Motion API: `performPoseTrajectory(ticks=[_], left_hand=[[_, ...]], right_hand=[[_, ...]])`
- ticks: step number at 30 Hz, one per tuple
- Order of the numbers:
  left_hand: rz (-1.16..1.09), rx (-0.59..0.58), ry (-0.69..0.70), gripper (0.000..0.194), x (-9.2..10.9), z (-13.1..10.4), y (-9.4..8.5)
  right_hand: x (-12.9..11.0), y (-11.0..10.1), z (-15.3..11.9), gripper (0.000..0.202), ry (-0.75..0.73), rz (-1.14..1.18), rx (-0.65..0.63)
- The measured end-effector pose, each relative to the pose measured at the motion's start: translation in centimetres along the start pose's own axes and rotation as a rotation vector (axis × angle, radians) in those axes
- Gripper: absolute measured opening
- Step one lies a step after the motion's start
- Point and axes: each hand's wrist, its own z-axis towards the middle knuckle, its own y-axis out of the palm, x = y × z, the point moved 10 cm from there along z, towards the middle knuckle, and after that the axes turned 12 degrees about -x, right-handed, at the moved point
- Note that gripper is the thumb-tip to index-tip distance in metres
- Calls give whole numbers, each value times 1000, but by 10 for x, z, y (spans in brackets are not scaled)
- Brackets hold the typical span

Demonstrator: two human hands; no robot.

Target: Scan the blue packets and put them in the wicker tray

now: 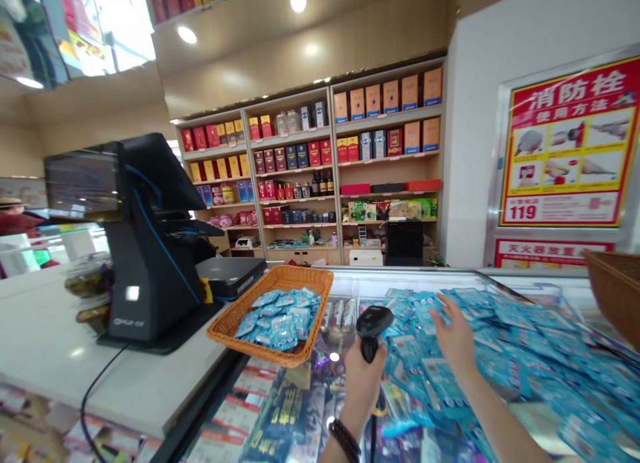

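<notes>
Scanner [374, 319] up, blue packets [520, 316] everywhere

So the step in hand, as far as I can judge, is working through loose packets with the scanner at the ready. The left grip [365, 376] is wrapped round the scanner's handle, head raised, over the near-middle of the glass tabletop [535, 416]. The right grip [454, 336] is loose, fingers apart, just over the pile. I don't see anything clearly held in it, and I can't tell if the fingertips are actually touching a packet.

The packets overlap all across the right half of that tabletop, from the far edge down towards the near right corner. There's another batch sitting inside the wicker basket [245, 345], over by the tabletop's far left corner. A brown basket [613, 296] pokes in at the far right corner, contents not visible.

My take on what a good move from here calls for: pinch one packet by its edge so the neighbours don't slide along, get its printed code flat and facing the scanner, and keep fingers off the code. They're thin, slippery-looking things, so picking up two at once seems the likeliest slip.
</notes>
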Motion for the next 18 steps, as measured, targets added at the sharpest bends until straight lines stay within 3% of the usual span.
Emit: performPoseTrajectory(ticks=[3, 7, 10, 15, 18], left_hand=[[6, -5, -1, 50, 2, -2, 1], [30, -40, 2, 46, 2, -3, 3], [35, -42, 11, 43, 0, -3, 4], [55, -52, -11, 39, -2, -4, 6], [65, -50, -16, 39, 0, -5, 6]], right_hand=[[30, 30, -6, 71, 187, 320, -48], [48, 60, -21, 64, 333, 470, -103], [45, 61, -26, 57, 334, 482, -104], [18, 40, -18, 50, 184, 271, -90], [13, 38, -15, 48, 142, 256, -95]])
